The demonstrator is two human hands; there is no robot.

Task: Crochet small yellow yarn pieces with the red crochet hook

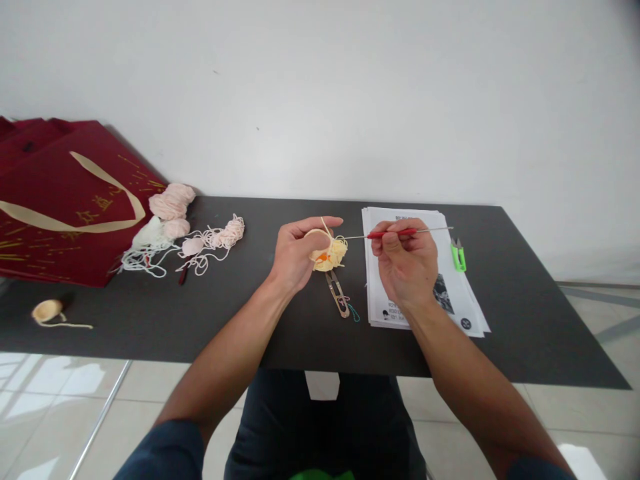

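Note:
Between the fingers of my left hand [296, 253] is a small yellow crochet piece [336, 257] with an orange spot and loose yellow strands. A strand of yarn runs up toward my raised left forefinger. My right hand [405, 260] pinches a crochet hook [376, 235] by its red handle. The hook's thin metal shaft points left, its tip at the edge of the yellow piece; whether it sits in a stitch is too small to tell. Just below lies a pair of metal thread snips [338, 295] with a teal cord loop on the table.
Printed sheets [385, 293] lie stacked under my right hand, with green-handled snips [458, 255] beside them. Pale pink yarn [173, 201] and white yarn [150, 235] rest by a dark red bag [65, 200] at left. A small cream piece [47, 311] sits near the front edge.

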